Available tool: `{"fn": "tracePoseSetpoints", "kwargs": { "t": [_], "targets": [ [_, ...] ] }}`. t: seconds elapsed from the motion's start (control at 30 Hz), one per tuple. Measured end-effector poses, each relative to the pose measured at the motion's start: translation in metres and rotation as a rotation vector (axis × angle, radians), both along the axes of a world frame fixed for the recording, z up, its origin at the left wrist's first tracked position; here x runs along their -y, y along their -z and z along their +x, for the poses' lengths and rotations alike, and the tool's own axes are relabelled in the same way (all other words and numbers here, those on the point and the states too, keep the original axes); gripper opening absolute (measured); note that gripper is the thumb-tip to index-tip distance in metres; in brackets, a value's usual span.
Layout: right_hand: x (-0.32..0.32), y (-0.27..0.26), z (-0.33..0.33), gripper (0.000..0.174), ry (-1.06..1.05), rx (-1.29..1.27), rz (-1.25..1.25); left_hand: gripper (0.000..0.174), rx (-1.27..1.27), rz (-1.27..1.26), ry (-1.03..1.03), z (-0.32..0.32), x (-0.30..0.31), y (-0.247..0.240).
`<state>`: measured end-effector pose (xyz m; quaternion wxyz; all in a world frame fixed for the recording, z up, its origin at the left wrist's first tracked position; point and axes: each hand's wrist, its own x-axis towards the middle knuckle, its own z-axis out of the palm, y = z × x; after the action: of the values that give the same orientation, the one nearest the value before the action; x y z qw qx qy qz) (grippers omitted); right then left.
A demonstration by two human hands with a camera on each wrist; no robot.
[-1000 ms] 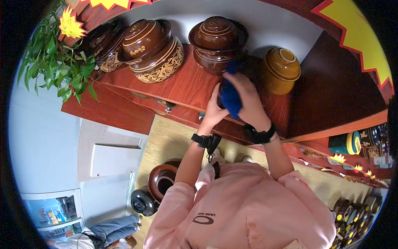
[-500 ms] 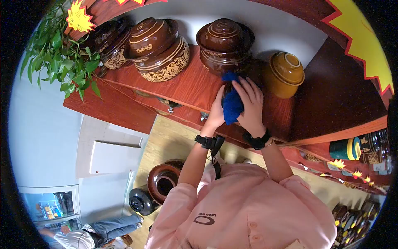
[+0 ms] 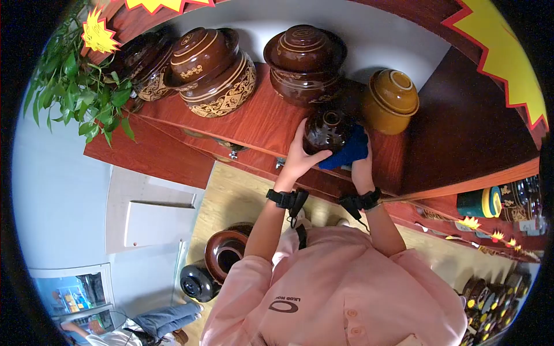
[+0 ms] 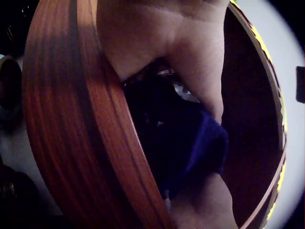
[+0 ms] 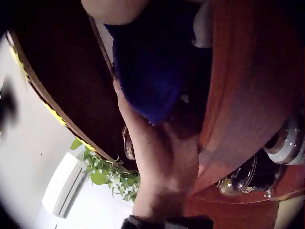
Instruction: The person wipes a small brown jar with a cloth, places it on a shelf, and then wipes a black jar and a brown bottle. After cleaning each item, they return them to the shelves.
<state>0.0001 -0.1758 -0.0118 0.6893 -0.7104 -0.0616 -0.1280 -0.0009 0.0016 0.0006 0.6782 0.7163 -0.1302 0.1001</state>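
Observation:
A small dark brown glazed jar point(image 3: 324, 132) with a narrow round mouth stands upright near the front of the wooden shelf. My left hand point(image 3: 300, 160) grips its left side, thumb across the front and fingers round the side. Against the jar's right side my right hand point(image 3: 363, 167) holds a blue cloth point(image 3: 352, 151); the cloth covers most of its fingers. In the left wrist view the cloth point(image 4: 205, 148) lies between both hands, and the jar there is mostly dark. The right wrist view shows the cloth point(image 5: 147, 71) hanging in front of my left hand point(image 5: 164, 143).
Behind the jar stands a lidded brown pot point(image 3: 306, 63), with an amber lidded pot point(image 3: 392, 102) to the right. A patterned brown pot point(image 3: 213, 81) and a trailing plant point(image 3: 86, 86) are further left. The shelf's side wall point(image 3: 461, 127) rises at right. Large pots point(image 3: 228, 254) stand on the floor.
The cloth and my right hand have moved from over the jar's top and front down to its right side, uncovering the mouth. My left hand keeps its grip on the jar.

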Motion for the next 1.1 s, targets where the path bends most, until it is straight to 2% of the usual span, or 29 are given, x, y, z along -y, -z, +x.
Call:
{"fn": "tracePoseSetpoints", "kwargs": {
  "t": [0.07, 0.13, 0.23, 0.43, 0.6, 0.7, 0.8, 1.1],
  "targets": [
    [-0.004, -0.013, -0.008, 0.049, 0.008, -0.174, 0.120, 0.096, 0.011, -0.035, 0.028, 0.002, 0.000, 0.000],
    [-0.005, -0.016, -0.009, 0.048, 0.006, -0.201, 0.164, 0.096, 0.018, -0.021, 0.026, 0.002, 0.000, -0.001],
    [-0.003, 0.000, -0.003, 0.048, -0.004, -0.088, 0.141, 0.096, 0.012, -0.046, 0.031, 0.001, 0.001, -0.001],
    [-0.006, -0.012, -0.009, 0.047, 0.031, -0.161, 0.191, 0.095, 0.016, -0.060, 0.044, 0.003, 0.001, 0.005],
    [-0.003, 0.007, 0.000, 0.045, 0.024, -0.002, 0.118, 0.095, 0.010, -0.021, 0.026, 0.000, 0.001, -0.003],
    [-0.003, 0.000, -0.004, 0.045, 0.012, -0.083, 0.154, 0.094, 0.007, -0.006, 0.018, -0.001, 0.001, -0.003],
    [-0.002, 0.011, 0.001, 0.044, 0.021, -0.005, 0.133, 0.093, 0.006, -0.007, 0.017, -0.001, 0.001, -0.004],
    [-0.002, 0.011, 0.000, 0.043, 0.029, 0.010, 0.129, 0.092, 0.021, -0.030, 0.030, -0.001, 0.001, -0.004]
  ]
}}
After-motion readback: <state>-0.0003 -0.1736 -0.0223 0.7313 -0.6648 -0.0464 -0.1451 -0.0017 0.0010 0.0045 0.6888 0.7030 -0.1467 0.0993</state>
